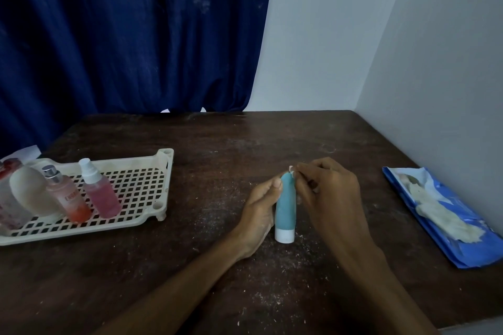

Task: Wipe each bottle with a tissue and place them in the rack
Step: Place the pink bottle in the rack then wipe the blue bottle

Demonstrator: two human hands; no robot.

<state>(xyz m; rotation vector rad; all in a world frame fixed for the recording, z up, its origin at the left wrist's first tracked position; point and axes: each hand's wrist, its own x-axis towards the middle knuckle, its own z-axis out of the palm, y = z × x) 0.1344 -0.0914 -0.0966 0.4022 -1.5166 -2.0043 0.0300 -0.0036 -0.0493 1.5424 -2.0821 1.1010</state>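
teal tube [285, 207] upright on its white cap, mid tabletop [217, 144] | left hand [258, 207] curled round its side | right hand [326, 187] pinching tissue scrap [291, 170] at tube's top | rack [130, 162] at left edge, bottles [100, 193] inside | tissue pack [446, 220] at right edge

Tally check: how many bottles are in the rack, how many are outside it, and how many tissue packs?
Bottles in the rack: 4 (red-and-clear bottle, cream bottle, perfume bottle, pink spray bottle)
Bottles outside: 1 (teal tube)
Tissue pack: 1
Total: 6
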